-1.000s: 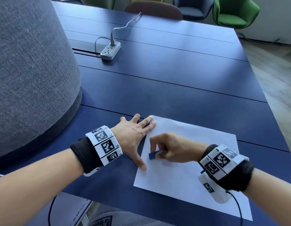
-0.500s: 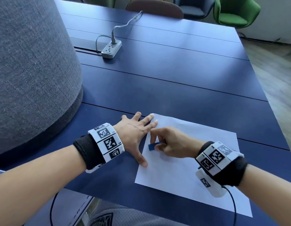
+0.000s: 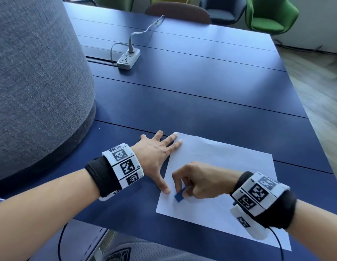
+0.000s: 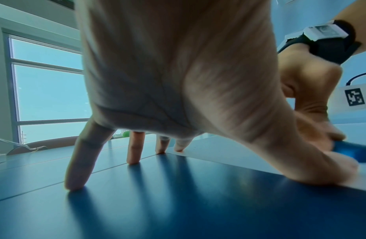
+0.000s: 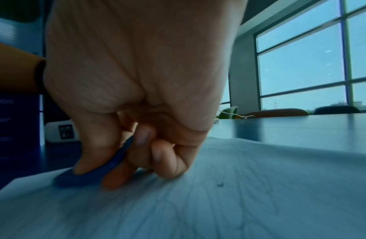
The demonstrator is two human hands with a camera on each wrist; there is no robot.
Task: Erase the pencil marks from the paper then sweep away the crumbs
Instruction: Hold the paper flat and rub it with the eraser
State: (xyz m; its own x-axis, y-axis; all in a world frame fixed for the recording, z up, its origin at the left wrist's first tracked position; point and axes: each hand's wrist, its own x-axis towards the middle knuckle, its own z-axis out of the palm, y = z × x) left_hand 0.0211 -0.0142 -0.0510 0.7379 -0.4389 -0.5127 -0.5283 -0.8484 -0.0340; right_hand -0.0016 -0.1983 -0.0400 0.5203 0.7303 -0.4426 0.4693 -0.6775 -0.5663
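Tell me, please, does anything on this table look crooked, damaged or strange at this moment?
Nothing serious. The paper lies askew to the table's seams, flat and untorn. One small dark crumb sits on the sheet beside the right hand, which pinches the blue eraser. The left hand presses the sheet's edge.

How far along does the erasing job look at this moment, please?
Erasing is under way: the right hand pinches the blue eraser against the paper, which the left hand pins. Faint lines remain, and a crumb awaits sweeping.
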